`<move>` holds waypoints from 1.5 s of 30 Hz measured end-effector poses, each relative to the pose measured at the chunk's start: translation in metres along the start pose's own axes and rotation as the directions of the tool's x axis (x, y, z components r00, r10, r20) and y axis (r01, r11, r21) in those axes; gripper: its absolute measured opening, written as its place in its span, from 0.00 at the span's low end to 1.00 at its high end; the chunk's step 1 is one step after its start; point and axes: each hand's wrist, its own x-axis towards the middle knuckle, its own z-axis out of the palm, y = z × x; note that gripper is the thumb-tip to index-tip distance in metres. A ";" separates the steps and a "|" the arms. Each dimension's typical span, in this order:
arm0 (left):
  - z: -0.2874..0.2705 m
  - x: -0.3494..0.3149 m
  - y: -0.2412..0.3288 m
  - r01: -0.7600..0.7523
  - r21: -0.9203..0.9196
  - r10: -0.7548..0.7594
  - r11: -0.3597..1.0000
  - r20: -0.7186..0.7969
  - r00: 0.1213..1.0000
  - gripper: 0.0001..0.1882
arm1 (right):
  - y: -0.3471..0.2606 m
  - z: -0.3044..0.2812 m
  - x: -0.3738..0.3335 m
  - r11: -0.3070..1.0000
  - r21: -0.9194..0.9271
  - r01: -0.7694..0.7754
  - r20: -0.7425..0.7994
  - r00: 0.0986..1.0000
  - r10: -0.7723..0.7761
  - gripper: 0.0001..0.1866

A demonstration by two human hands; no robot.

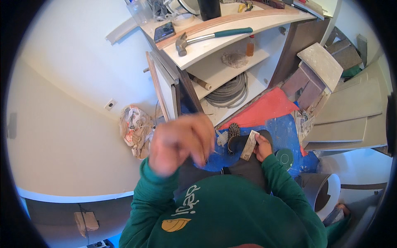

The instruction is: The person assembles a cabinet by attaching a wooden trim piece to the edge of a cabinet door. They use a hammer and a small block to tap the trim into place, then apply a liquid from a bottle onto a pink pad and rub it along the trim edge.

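My left hand (182, 142) is raised in front of my body, close to the camera and smeared by motion. Its fingers seem bent, but whether anything is between them cannot be made out. Low by my thigh, my right hand (263, 148) grips a short, flat, pale strip (249, 145) that looks like wood, with a dark mark at its lower end. The strip is tilted, its upper end pointing away from me. Beyond it are my dark-clad leg and a patterned shoe (234, 130) on blue floor covering (273, 124).
Ahead stands an open-fronted cabinet (186, 61) bearing a claw hammer (206, 39), a phone (164, 32) and a wood strip. A coiled grey hose (227, 93) and an orange bottle (250, 46) sit inside. A stuffed plastic bag (136, 128) lies left; stacked panels (347, 111) lean right.
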 end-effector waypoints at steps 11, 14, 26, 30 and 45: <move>0.081 0.030 0.045 -0.125 -0.652 0.351 0.748 0.229 0.908 0.26 | 0.002 0.006 0.001 0.998 -0.068 0.001 -0.001 1.000 -0.001 0.14; 0.100 0.034 0.022 -0.435 -0.647 0.573 0.626 0.004 0.820 0.26 | 0.000 0.003 0.002 0.999 -0.051 -0.001 0.004 1.000 0.001 0.14; 0.057 0.029 0.039 0.182 -0.632 0.228 0.753 0.510 0.829 0.25 | -0.003 0.003 -0.003 0.997 -0.069 -0.025 0.004 1.000 0.025 0.14; 0.048 0.024 0.038 0.187 -0.603 0.201 0.775 0.516 0.833 0.25 | -0.011 0.009 -0.004 0.998 0.018 -0.054 -0.051 0.997 0.055 0.12; -0.113 -0.327 -0.111 0.663 0.662 -0.362 -0.351 -0.748 0.556 0.28 | -0.111 0.116 0.202 0.980 -0.176 0.093 0.016 0.996 -0.091 0.07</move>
